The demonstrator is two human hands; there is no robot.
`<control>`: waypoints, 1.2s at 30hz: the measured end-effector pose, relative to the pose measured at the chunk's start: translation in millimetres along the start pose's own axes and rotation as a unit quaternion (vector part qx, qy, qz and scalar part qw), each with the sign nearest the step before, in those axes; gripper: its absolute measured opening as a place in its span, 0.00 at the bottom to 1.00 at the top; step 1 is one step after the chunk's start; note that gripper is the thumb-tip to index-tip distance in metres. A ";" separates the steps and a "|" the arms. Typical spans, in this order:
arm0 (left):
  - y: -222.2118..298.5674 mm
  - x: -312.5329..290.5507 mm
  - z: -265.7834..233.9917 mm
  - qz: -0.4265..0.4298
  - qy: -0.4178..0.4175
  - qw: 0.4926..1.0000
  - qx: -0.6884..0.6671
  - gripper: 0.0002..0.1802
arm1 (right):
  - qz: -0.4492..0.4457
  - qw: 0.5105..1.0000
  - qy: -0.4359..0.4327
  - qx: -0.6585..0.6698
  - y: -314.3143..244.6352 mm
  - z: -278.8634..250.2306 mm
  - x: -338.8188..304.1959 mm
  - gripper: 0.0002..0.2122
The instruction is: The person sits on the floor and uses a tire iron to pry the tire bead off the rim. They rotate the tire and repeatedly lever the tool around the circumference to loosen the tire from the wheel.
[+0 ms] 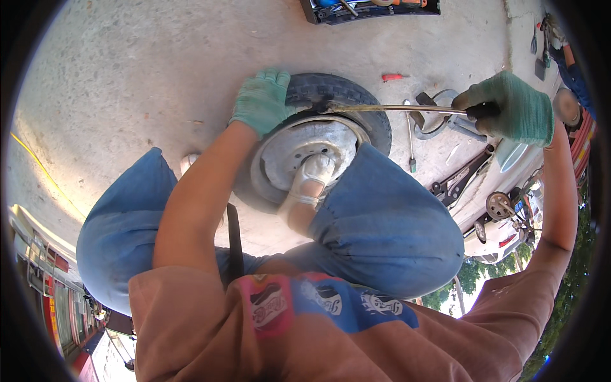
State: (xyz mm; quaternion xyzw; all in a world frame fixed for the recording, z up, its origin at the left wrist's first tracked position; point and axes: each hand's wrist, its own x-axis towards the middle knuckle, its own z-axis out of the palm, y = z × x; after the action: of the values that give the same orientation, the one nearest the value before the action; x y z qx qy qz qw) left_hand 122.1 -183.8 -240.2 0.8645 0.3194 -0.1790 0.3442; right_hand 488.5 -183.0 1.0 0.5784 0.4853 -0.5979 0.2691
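Note:
A small black tyre (344, 95) on a grey metal wheel rim (299, 153) lies flat on the concrete floor between my knees. My left hand (262, 100), in a green glove, presses down on the tyre's left edge. My right hand (512, 108), also gloved, grips the handle of a long metal lever bar (394, 109). The bar's tip is wedged between tyre and rim at the top. My foot in a white sandal (313, 179) stands on the rim's centre.
A red-handled screwdriver (393, 77) lies behind the tyre. Another screwdriver (410, 143), metal parts (439, 114) and a black tool (461, 178) lie to the right. An open toolbox (369, 9) sits at the far edge. A small wheeled cart (503, 207) stands at the right.

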 end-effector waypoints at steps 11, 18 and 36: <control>-5.6 7.7 7.9 0.002 -0.032 0.999 -0.019 0.44 | 0.074 0.992 -0.083 -0.058 -67.2 -50.4 53.4 0.17; -4.8 9.4 2.2 -0.009 -0.049 0.998 -0.034 0.41 | 0.083 0.993 -0.086 -0.013 -79.2 -16.9 24.8 0.15; -2.6 5.8 0.1 -0.006 -0.030 0.999 -0.026 0.42 | 0.063 0.991 -0.115 0.010 -125.8 -9.2 20.1 0.19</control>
State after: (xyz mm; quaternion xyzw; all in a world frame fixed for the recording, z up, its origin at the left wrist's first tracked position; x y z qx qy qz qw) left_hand 124.5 -180.0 -244.6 0.8477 0.3186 -0.1991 0.3746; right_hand 377.6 -121.6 17.0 0.5376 0.4079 -0.6474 0.3543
